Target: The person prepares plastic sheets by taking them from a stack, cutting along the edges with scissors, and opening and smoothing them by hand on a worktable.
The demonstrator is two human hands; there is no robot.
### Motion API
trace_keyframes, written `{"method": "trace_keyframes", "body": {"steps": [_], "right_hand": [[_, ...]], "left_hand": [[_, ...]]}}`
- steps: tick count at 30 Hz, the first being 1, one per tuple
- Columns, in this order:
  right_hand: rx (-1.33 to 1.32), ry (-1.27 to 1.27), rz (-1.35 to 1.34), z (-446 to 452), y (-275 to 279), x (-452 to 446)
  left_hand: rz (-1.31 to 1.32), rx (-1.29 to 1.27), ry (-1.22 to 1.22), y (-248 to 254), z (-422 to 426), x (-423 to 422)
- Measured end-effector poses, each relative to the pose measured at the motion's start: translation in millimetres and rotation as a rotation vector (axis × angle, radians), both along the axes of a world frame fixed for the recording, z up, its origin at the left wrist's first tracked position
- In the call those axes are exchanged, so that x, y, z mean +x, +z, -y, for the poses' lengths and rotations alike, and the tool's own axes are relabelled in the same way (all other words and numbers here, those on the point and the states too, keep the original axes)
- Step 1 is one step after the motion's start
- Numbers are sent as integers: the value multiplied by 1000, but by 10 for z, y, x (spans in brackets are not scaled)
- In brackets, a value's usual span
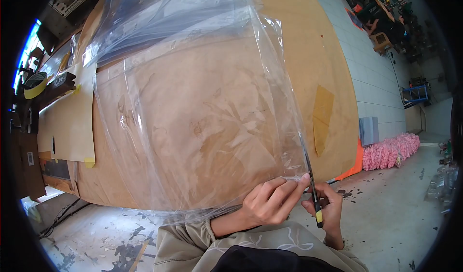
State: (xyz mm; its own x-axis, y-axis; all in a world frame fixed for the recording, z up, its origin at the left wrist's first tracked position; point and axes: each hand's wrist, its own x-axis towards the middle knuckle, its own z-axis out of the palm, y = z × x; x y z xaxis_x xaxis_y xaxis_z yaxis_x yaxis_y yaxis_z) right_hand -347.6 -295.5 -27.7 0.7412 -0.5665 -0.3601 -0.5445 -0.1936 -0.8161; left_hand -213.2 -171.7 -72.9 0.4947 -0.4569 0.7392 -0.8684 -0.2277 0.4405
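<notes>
A clear plastic sheet (207,113) lies wrinkled over the brown-covered table (333,69), its near edge hanging at my lap. My left hand (270,199) is closed, pinching the near right corner of the sheet between thumb and fingers. Just right of it, my right hand (328,207) grips a pair of scissors (312,185), seen nearly edge-on. Their dark blades point away from me along the sheet's right edge, and yellow shows at the handle end. Whether the blades are apart cannot be made out.
More clear plastic (178,16) is heaped at the far side. A tape strip (323,120) marks the table's right part. At left stands a tape roll (36,86) on a dark holder. A pink bundle (390,151) lies on the floor at right; another person (393,31) is farther off.
</notes>
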Motion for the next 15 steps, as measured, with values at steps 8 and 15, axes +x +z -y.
{"method": "trace_keyframes", "body": {"steps": [8,15], "right_hand": [[-19,3,24,18,-17,-3],[-96,-12,44,80,-16,-39]], "left_hand": [[-19,6,-2,3,-6,-11],[-10,28,-8,8,-21,-5]]}}
